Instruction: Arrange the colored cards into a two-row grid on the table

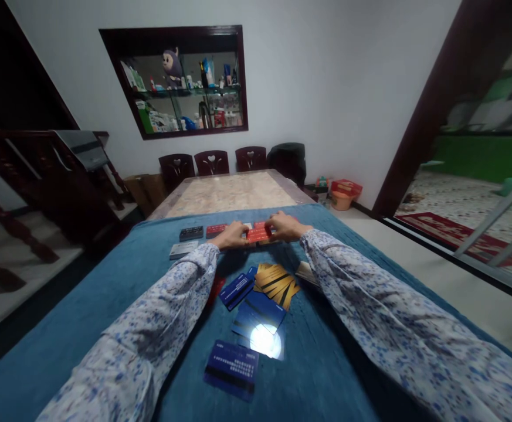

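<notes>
My left hand (231, 235) and my right hand (287, 227) reach to the far part of the blue cloth. Between them is a stack of red cards (259, 235), its left side gripped by my left fingers and its right side by my right. More red cards (215, 230) lie left of my left hand, beside a black card stack (191, 234) and a silver-grey card stack (183, 249). Nearer, several gold cards (275, 280) are fanned out next to loose blue cards (237, 291). A single dark blue card (231, 366) lies closest to me. My right sleeve partly covers a pale card (306, 272).
The blue cloth (101, 293) covers the near part of a long marble-topped table (233, 193). Dark chairs (212, 163) stand at its far end. A cardboard box (147, 192) is on the left, an orange bucket (341, 200) on the right. A bright glare spot falls on the blue cards.
</notes>
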Action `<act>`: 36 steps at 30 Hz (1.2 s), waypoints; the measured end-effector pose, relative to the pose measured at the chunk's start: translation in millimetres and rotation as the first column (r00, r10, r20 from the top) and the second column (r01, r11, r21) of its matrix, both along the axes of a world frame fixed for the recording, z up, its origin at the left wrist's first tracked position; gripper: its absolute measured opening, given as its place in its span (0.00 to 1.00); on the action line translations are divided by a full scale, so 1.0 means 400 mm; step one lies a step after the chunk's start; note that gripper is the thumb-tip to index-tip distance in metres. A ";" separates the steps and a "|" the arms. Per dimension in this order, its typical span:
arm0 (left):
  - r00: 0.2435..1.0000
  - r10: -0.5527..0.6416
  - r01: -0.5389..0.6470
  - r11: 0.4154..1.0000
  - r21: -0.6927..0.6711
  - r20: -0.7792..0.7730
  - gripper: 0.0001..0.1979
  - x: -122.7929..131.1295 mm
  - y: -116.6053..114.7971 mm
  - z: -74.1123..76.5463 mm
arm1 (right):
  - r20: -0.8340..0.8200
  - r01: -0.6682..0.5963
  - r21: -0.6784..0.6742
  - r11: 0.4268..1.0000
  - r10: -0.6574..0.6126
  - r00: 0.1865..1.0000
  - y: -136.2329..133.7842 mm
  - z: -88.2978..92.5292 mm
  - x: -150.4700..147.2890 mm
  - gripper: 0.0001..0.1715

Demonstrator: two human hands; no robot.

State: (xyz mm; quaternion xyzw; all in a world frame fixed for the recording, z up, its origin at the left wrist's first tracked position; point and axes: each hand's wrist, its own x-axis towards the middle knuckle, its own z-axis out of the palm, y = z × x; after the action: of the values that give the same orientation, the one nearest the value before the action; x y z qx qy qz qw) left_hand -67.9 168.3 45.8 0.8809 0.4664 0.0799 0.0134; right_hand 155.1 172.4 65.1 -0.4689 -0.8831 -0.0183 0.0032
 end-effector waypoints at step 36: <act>0.974 0.205 -0.215 0.972 -0.099 -0.099 0.15 0.095 0.199 -0.027 | -0.003 0.121 -0.098 0.988 -0.122 0.993 0.222 -0.058 0.027 0.21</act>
State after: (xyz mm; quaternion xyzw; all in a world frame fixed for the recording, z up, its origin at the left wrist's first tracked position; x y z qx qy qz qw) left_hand -30.0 247.8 35.2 0.8272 0.5608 0.0164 0.0324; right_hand 165.8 261.3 42.0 -0.5214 -0.8528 0.0269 -0.0167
